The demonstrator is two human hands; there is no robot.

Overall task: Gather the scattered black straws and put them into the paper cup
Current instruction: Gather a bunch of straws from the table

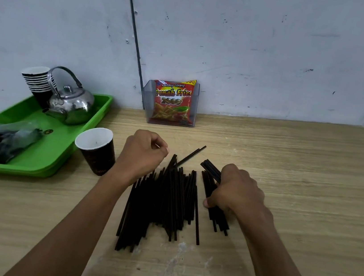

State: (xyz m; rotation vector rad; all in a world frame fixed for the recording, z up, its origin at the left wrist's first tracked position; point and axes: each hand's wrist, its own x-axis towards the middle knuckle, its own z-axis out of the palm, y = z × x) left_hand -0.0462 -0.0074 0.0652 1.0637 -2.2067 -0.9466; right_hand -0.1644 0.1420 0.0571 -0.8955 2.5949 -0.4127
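R grip (236, 192) clutches straws (168, 196), cup (97, 149) far left

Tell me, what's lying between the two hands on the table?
In the head view, the main pile of black straws lies between the left hand and the right hand, which grips a smaller bunch.

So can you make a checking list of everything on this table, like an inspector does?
Surface: wooden table, pale scuffs near front edge.
Job's things: black straws piled on the table; paper cup upright, no straws inside.
Clutter: green tray holding kettle, stacked cups, plastic bag; snack packet in a clear holder.
Hands: right hand grips a straw bundle; left hand curled over the pile.
Cables: one dark line down the wall.
Surroundings: scuffed grey walls.
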